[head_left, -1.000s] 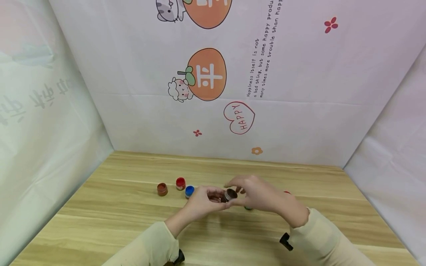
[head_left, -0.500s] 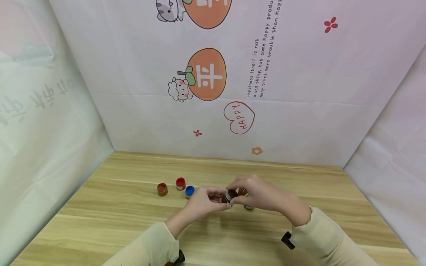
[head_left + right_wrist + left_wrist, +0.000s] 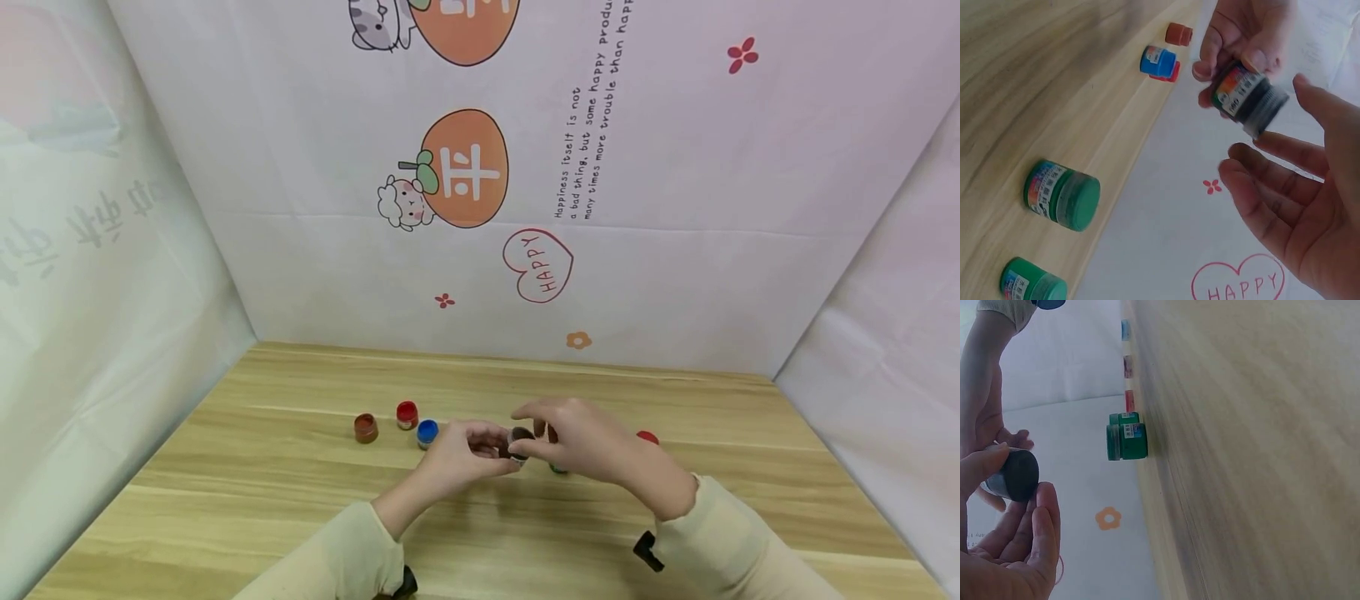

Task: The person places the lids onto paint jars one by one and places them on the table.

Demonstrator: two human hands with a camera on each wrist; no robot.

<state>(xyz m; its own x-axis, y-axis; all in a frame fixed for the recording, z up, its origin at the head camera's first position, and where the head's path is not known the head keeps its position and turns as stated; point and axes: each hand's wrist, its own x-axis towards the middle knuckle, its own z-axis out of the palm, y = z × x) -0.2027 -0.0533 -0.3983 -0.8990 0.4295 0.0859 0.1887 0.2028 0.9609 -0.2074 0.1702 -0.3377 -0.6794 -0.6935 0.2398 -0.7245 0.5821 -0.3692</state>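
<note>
Left hand (image 3: 461, 450) grips black round jar (image 3: 1244, 94). Right hand (image 3: 581, 440), fingers spread, adjoins it. White printed sheet (image 3: 660, 283) bounds wood-grain table (image 3: 525, 533) at twelve o'clock.

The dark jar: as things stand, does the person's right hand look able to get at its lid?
Probably yes. In the right wrist view, the lid of the dark jar faces the right hand, with nothing visible between them; the left hand holds the jar nearer its base.

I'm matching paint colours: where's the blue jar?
In the head view, the blue jar stands on the table just left of the left hand, with a red jar close behind it to its left.
</note>
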